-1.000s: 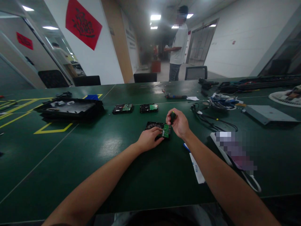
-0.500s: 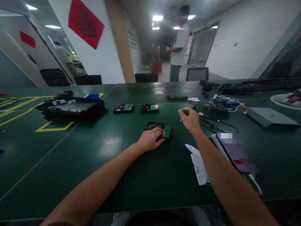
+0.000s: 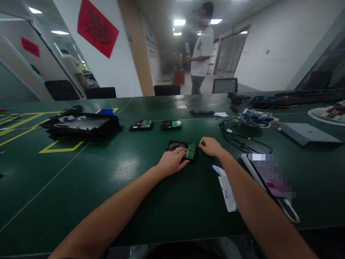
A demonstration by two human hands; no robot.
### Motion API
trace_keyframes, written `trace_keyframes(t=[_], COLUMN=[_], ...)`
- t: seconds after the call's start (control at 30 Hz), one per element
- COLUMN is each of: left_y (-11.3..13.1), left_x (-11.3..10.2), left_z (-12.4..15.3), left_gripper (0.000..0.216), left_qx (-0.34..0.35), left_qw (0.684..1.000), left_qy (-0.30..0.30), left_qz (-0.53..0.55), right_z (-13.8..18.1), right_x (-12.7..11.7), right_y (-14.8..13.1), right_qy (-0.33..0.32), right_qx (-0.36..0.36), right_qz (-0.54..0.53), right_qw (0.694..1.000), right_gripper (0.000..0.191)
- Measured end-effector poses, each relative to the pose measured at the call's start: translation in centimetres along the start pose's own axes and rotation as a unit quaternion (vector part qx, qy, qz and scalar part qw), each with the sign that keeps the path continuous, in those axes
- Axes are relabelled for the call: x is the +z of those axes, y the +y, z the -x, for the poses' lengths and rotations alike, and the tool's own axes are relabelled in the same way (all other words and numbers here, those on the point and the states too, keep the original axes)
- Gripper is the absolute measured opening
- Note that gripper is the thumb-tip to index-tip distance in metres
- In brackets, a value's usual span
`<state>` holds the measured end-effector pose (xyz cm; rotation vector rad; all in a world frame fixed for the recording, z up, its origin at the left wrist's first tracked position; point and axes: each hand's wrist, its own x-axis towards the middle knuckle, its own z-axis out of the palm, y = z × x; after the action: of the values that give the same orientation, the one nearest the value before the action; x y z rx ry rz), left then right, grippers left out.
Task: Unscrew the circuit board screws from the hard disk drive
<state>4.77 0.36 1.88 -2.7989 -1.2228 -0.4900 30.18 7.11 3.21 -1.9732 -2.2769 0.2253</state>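
A hard drive (image 3: 190, 151) lies on the green table with its green circuit board facing up. My left hand (image 3: 172, 161) is on its near left part, fingers bent over the top and thumb along the near edge, holding it. Just right of the drive, my right hand (image 3: 211, 146) is closed around a screwdriver (image 3: 202, 142); only a bit of its yellow-and-dark handle shows, and its shaft cannot be made out. Farther back lie two more hard drives, one on the left (image 3: 141, 125) and one on the right (image 3: 171, 124).
A black tray-like housing (image 3: 107, 126) stands at left. On the right are black cables (image 3: 239, 142), a heap of wires (image 3: 254, 118), a grey metal box (image 3: 309, 133), a phone-like device (image 3: 266, 172) and a white packet (image 3: 228, 194). Across the table stands a person (image 3: 202, 54).
My right hand has come left and lower with the screwdriver, closer to the drive's right end. My left hand stays on the drive. The person behind has shifted slightly left, a white object now raised.
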Motion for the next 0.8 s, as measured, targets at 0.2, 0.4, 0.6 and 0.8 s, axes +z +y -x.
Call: trace_keyframes(t=[0.2, 0.4, 0.6, 0.8], left_y=[0.3, 1.0, 2.8, 5.0], left_x=[-0.1, 0.0, -0.3, -0.3], left_z=[0.2, 0.1, -0.3, -0.9], left_gripper=[0.041, 0.043, 0.039, 0.042], left_qx=[-0.016, -0.017, -0.06, -0.119], left_qw=[1.0, 0.999, 0.997, 0.992], left_qy=[-0.002, -0.011, -0.012, -0.002], left_qz=[-0.002, -0.025, -0.041, -0.047], right_z=[-0.3, 0.2, 1.3, 1.5], right_x=[0.3, 1.0, 1.3, 0.9], right_y=[-0.4, -1.2, -1.8, -1.5], right_qy=[-0.004, 0.03, 0.064, 0.083], right_qx=[0.019, 0.047, 0.018, -0.005], right_qz=[-0.002, 0.004, 0.015, 0.016], right_qw=[1.0, 0.998, 0.998, 0.996], right_gripper=[0.029, 0.032, 0.028, 0.023])
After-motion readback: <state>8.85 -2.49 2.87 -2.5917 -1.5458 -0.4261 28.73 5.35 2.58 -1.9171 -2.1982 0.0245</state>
